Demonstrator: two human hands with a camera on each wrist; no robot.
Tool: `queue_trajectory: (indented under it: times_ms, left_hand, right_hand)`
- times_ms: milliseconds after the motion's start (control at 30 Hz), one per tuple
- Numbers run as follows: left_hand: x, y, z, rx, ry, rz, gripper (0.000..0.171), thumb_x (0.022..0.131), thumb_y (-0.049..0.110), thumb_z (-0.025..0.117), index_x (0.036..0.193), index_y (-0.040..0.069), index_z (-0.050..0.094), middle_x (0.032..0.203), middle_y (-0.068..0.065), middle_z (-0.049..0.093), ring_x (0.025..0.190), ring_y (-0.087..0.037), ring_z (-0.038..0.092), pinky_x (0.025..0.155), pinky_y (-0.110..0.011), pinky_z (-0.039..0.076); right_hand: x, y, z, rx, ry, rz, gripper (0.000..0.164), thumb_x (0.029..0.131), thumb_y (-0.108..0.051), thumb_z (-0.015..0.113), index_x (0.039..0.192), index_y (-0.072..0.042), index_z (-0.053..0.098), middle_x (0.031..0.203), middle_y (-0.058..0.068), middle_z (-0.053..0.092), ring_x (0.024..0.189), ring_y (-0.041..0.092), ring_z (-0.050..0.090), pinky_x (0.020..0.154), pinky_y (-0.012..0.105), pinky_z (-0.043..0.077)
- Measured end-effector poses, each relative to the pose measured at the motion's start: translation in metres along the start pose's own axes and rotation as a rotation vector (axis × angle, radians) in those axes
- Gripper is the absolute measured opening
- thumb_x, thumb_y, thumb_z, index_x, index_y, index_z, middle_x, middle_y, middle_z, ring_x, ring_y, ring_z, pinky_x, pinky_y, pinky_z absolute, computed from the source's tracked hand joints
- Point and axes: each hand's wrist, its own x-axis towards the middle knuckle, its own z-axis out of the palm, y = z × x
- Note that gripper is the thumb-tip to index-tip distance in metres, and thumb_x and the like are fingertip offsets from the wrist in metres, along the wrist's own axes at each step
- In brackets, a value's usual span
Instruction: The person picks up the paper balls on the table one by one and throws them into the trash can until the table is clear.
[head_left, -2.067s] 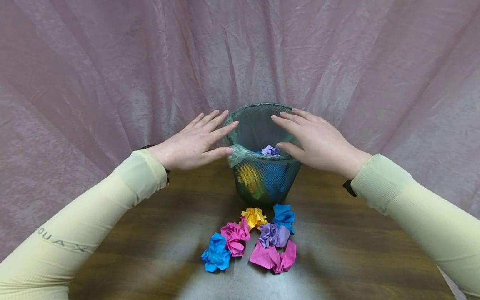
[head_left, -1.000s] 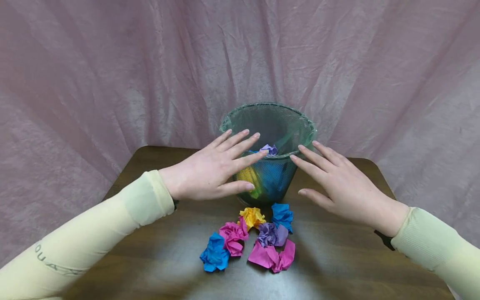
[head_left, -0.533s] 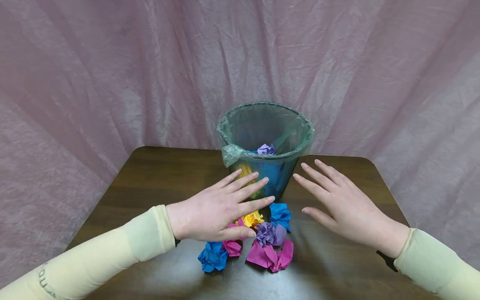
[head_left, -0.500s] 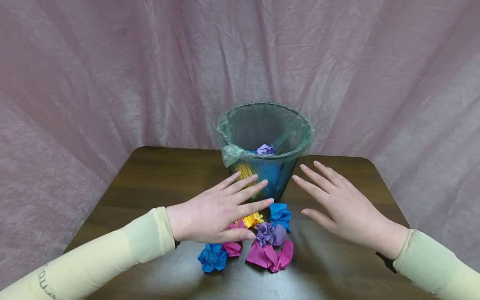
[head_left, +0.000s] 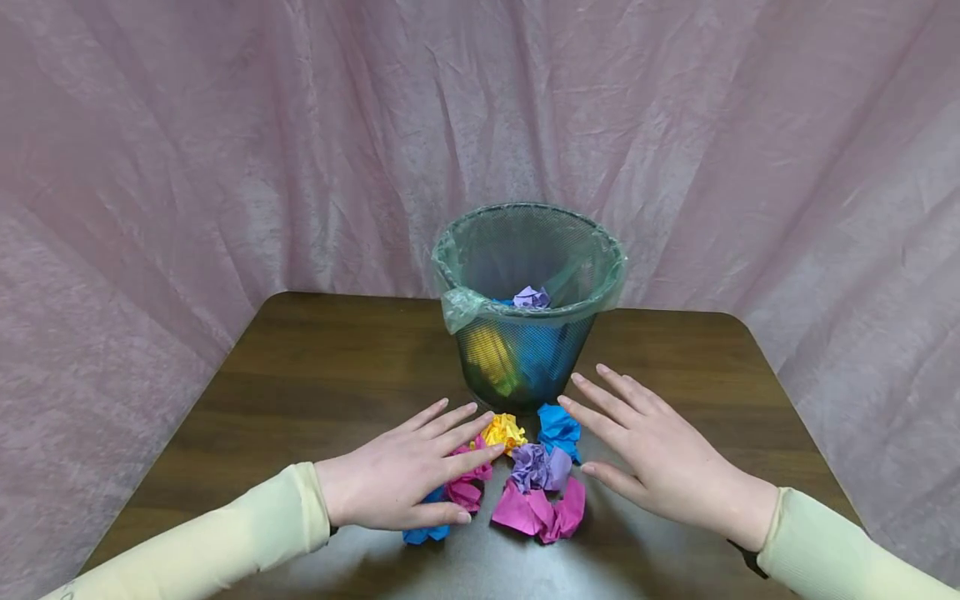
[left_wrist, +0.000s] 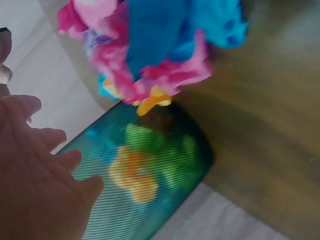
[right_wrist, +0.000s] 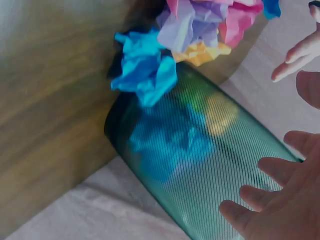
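Note:
Both hands hover with spread, straight fingers over the near half of the table, holding nothing. My left hand (head_left: 416, 471) covers part of a blue crumpled paper (head_left: 426, 527) and a pink crumpled paper (head_left: 468, 479). Off to the right, my right hand (head_left: 648, 454) is beside another blue crumpled paper (head_left: 559, 430). Between the hands lie a yellow crumpled paper (head_left: 503, 433), a purple one (head_left: 540, 467) and a second pink paper (head_left: 542, 510). Behind them stands a mesh wastebasket (head_left: 570, 333); the right wrist view also shows the wastebasket (right_wrist: 175, 200).
A thin greenish bag (head_left: 461, 308) lines the wastebasket and folds over its rim. Inside are yellow, blue and green papers, with a purple crumpled paper (head_left: 531, 297) on top. The wooden table (head_left: 337, 358) ends at a pink curtain (head_left: 360, 150).
Both hands have come back from the wastebasket rim toward the near side of the table, lower and nearer the crumpled papers. Papers and wastebasket have stayed in place.

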Motion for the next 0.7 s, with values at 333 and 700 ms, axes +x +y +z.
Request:
queue_trajectory:
  times_ms: [333, 700]
  left_hand:
    - [-0.029, -0.002, 0.027, -0.078, -0.050, -0.039, 0.088, 0.092, 0.061, 0.068, 0.163, 0.027, 0.029, 0.171, -0.005, 0.014, 0.154, -0.037, 0.019, 0.117, -0.061, 0.028]
    - [-0.043, 0.001, 0.046, -0.111, -0.070, -0.014, 0.093, 0.084, 0.032, 0.087, 0.161, 0.034, 0.035, 0.163, -0.012, 0.032, 0.143, -0.034, 0.041, 0.094, -0.040, 0.056]
  right_hand:
    - [-0.001, -0.021, 0.026, 0.032, -0.065, -0.042, 0.078, 0.094, -0.050, 0.071, 0.160, -0.024, 0.038, 0.167, 0.002, 0.028, 0.154, 0.033, 0.021, 0.118, 0.054, 0.029]
    - [0.001, -0.035, 0.043, 0.083, -0.179, -0.049, 0.087, 0.093, -0.054, 0.071, 0.164, -0.036, 0.023, 0.168, 0.001, 0.025, 0.155, 0.032, 0.016, 0.118, 0.054, 0.029]
